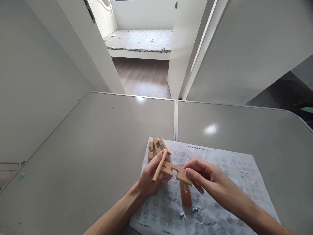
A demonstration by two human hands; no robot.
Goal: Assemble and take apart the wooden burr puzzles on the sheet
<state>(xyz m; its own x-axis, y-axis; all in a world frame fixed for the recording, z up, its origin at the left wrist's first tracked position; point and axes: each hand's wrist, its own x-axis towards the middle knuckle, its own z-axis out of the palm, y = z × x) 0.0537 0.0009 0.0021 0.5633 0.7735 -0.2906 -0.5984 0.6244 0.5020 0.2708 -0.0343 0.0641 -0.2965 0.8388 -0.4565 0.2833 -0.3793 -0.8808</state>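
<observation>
My left hand (153,169) is closed around a round wooden stick (160,166), which slants across the near end of a flat notched wooden piece (182,174). That piece has a rounded cut-out in its edge and a dark mark near the stick. The thumb and fingers of my right hand (205,174) pinch its other end. Below it, a second notched wooden block (186,195) rests on the printed paper sheet (234,182). Beyond my left hand lie several small wooden puzzle pieces (150,145), partly hidden by the fingers.
The paper covers part of a grey folding table (110,140) with a metal seam (176,120). Small torn scraps (183,214) lie on the sheet. Past the table's far edge, a doorway with a white door (186,49) shows a bed (141,39).
</observation>
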